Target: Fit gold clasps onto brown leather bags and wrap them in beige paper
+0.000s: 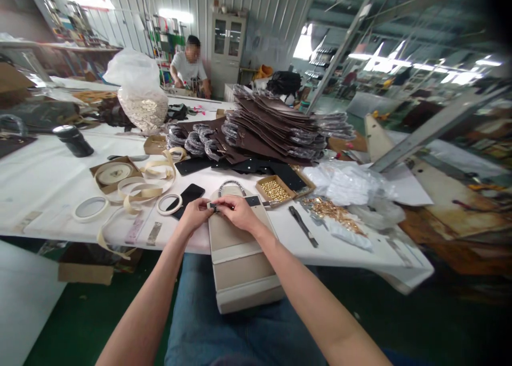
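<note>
A beige panelled bag (234, 248) rests partly on my lap and against the table edge, its wrapped handle (232, 183) pointing away from me. My left hand (195, 215) pinches a small black piece (213, 207) at the bag's upper left edge. My right hand (239, 212) is closed on the same piece from the other side, fingertips together. What exactly the piece is, I cannot make out. Just right of my right hand, a black strip with a small stud (253, 200) lies on the bag. A black phone (194, 193) lies beyond my left hand.
Behind the bag are a box of gold studs (274, 189) and stacked dark brown pieces (276, 123). A black-handled cutter (303, 226) and loose gold hardware (334, 214) lie right. Tape rolls (91, 208) and a black cup (73, 141) stand left. A person (190, 67) works across the table.
</note>
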A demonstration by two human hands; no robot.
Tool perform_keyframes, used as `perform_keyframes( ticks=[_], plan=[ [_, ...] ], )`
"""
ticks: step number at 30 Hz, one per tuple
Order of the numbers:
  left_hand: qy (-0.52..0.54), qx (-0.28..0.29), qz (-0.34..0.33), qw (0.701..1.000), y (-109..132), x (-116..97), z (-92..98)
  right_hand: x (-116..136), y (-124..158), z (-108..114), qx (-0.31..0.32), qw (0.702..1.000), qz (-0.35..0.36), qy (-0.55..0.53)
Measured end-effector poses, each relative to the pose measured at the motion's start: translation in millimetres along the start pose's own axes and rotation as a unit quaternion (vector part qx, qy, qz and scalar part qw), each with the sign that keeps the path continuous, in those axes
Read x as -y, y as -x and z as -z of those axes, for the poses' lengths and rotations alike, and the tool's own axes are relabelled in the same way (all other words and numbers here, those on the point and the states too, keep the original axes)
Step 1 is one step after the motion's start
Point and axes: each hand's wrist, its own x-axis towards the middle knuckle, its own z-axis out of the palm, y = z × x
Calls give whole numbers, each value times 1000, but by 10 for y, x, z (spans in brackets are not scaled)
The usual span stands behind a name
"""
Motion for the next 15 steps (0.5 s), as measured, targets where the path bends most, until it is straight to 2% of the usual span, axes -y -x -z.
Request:
perform_keyframes(
  ticks=[5,15],
  plan=[
    [-6,-7,1,1000,3,47,13,-96,-50,-85,0,999,-25,-28],
    [-21,-11,-23,999,1,53,11,-26,-60,-89,-26,996,23,85]
  ],
)
